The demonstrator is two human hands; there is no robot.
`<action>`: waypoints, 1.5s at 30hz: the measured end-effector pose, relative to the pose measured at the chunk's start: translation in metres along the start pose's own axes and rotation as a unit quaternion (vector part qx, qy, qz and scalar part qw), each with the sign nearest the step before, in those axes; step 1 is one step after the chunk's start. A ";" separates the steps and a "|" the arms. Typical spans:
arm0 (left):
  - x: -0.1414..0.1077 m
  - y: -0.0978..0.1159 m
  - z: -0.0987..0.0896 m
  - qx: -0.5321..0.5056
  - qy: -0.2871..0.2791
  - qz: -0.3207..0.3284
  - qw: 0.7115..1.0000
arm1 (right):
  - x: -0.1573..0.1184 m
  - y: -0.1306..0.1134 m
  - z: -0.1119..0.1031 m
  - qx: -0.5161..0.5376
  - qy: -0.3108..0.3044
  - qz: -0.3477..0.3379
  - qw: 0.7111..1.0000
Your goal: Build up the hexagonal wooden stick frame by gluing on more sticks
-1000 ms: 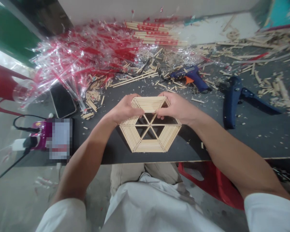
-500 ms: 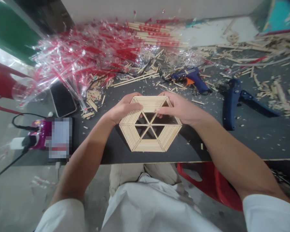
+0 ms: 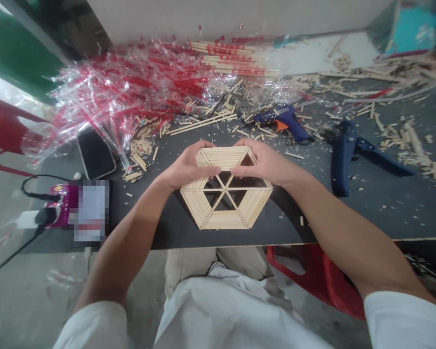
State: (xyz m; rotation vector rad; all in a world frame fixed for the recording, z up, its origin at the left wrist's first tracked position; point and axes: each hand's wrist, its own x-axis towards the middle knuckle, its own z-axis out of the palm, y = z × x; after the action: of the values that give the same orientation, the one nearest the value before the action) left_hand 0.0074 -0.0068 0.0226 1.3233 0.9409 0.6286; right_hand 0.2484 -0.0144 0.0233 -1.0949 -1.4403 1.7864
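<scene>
Left hand (image 3: 187,167) and right hand (image 3: 264,162) pinch stick hexagon (image 3: 225,189) at its far corners; uneven thumb pressure could crack it. Glue gun (image 3: 293,123) beyond hexagon.

A pale wooden hexagonal frame of thin straight sticks (image 3: 225,189) sits mid-scene, corners pointing left and right; six spokes meet at its centre; parallel sticks band the near, far, left and near-right sections; the partly hidden far-right section shows dark gaps.

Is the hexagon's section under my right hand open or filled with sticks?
Open, where visible: dark gaps show beside your right hand within the stick hexagon.
</scene>
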 end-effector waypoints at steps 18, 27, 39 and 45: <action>0.005 -0.007 -0.007 -0.045 0.017 0.019 0.999 | 0.016 0.023 -0.017 0.020 0.036 -0.119 0.992; 0.000 -0.004 -0.007 -0.012 0.010 -0.023 1.000 | 0.011 0.012 -0.008 0.025 0.026 -0.069 0.997; -0.002 0.000 -0.002 0.017 0.017 -0.023 0.999 | 0.003 0.004 -0.002 0.013 0.025 -0.046 0.999; -0.002 0.003 0.000 0.024 0.021 -0.023 0.999 | 0.003 0.004 -0.002 0.006 0.017 -0.048 0.999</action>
State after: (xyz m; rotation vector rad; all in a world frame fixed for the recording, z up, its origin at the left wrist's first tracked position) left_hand 0.0065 -0.0076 0.0263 1.3318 1.0222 0.6036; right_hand 0.2495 -0.0120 0.0189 -1.0280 -1.4364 1.6988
